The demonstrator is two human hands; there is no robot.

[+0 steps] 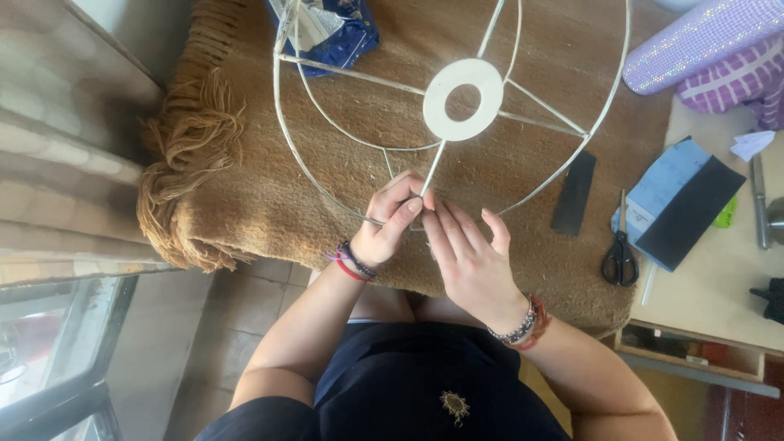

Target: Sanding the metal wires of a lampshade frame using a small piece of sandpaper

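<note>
A white wire lampshade frame (343, 129) with a flat white centre ring (463, 98) lies on a brown fringed blanket (261, 188). My left hand (390, 222) pinches the frame's near rim where a spoke meets it. My right hand (467, 255) sits just beside it, fingertips touching the same spot on the rim. Both wrists wear beaded bracelets. What is between the fingertips is too small to tell.
Black-handled scissors (620, 255) lie at the blanket's right edge, next to a black strip (574, 193) and a blue packet with a black piece (682, 204). A purple glittery roll (702, 37) is at the top right. A blue bag (327, 33) sits under the frame's far side.
</note>
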